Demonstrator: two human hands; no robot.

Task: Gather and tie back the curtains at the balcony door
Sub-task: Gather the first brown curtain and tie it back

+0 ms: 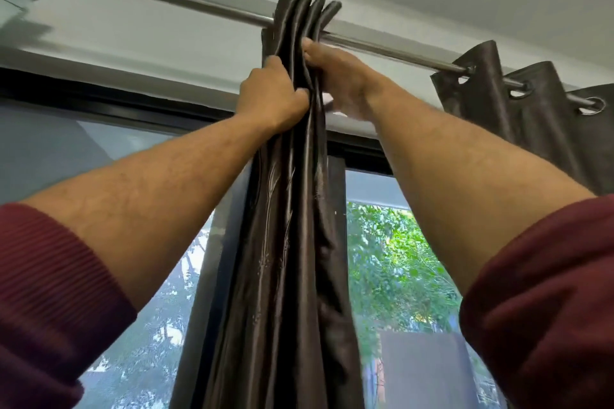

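High at the rod, both hands bunch one dark curtain into a tight bundle.

Nearest the camera, two dark red sleeves [50, 292] sit pushed up the forearms, which reach up toward the door top. The left hand [270, 95] has its fingers curled round the left side of the gathered curtain [292, 176], clenching its folds; the right hand [335, 76] presses the folds from the other side, thumb up near the rod, though whether its far fingers wrap the cloth I cannot tell. The bundle hangs from the metal rod [199, 5] in front of the balcony door [109, 143]. Farther right, a second curtain [531, 103] hangs loosely pleated on its rings. Gathering looks under way; next would seem to be sliding the grip lower and finding a tie, none of which shows.
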